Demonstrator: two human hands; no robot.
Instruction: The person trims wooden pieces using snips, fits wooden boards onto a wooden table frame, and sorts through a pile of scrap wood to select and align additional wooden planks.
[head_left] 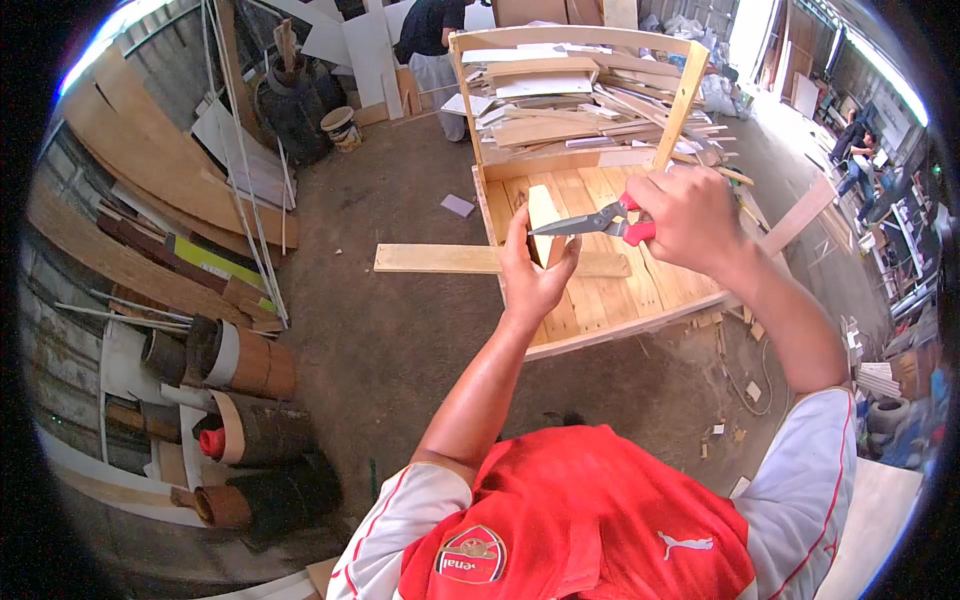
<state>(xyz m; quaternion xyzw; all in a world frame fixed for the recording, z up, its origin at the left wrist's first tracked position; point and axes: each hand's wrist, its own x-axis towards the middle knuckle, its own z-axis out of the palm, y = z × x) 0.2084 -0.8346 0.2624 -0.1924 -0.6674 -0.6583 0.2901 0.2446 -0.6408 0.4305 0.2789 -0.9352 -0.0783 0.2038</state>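
My left hand (pixel 534 283) is closed around a short, pale wooden block (pixel 542 222), held upright between thumb and fingers. In my right hand (pixel 692 218) is a pair of red-handled shears (pixel 583 223), gripped by the handles. Their grey blades point left and lie across the front of the block; whether they touch it I cannot tell. Beneath both hands is a wooden frame with a slatted base (pixel 600 305) and a tall arched end. A loose board (pixel 430 259) lies across its left edge, jutting out over the floor.
Behind the frame is a heap of wood offcuts (pixel 560 130). A person in dark clothing (pixel 432 30) is at the back, and others are far right. Sheets, planks and rolls (pixel 265 425) line the left wall. A bucket (pixel 341 128) stands on the floor, with scraps scattered at right.
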